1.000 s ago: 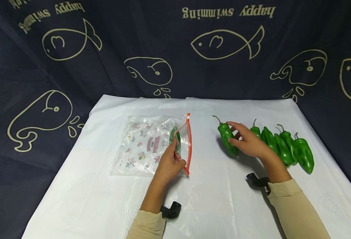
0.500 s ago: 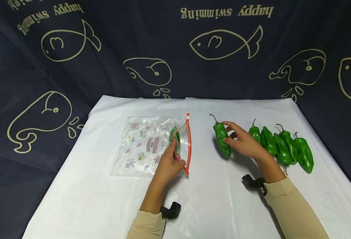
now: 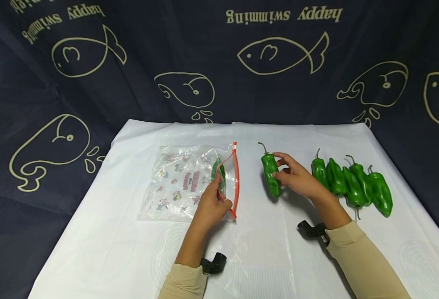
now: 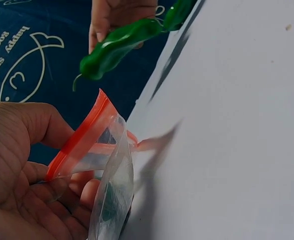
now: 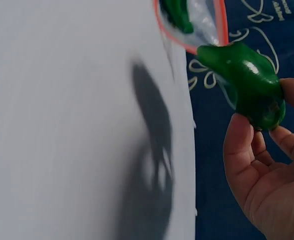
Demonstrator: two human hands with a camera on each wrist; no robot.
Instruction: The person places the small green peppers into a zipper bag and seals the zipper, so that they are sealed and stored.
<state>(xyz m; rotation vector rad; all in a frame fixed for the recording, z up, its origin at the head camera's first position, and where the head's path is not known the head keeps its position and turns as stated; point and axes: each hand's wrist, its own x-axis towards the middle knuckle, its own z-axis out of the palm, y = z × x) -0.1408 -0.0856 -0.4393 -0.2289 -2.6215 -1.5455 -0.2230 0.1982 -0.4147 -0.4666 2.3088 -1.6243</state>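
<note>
My left hand pinches the edge of a clear zip bag printed with small cartoon figures. Its red zip strip gapes apart in the left wrist view. One green pepper lies inside, near the mouth. To the right of the bag, my right hand holds another green pepper between thumb and fingers, its stem pointing away from me. In the right wrist view this held pepper hangs above the table, apart from the bag, with its shadow on the cloth.
Several more green peppers lie in a row on the right side of the white-covered table. A dark curtain with fish drawings hangs behind the table's far edge.
My right hand has carried its pepper leftward, away from the row and closer to the bag's mouth. The left hand and the bag have stayed in place.
</note>
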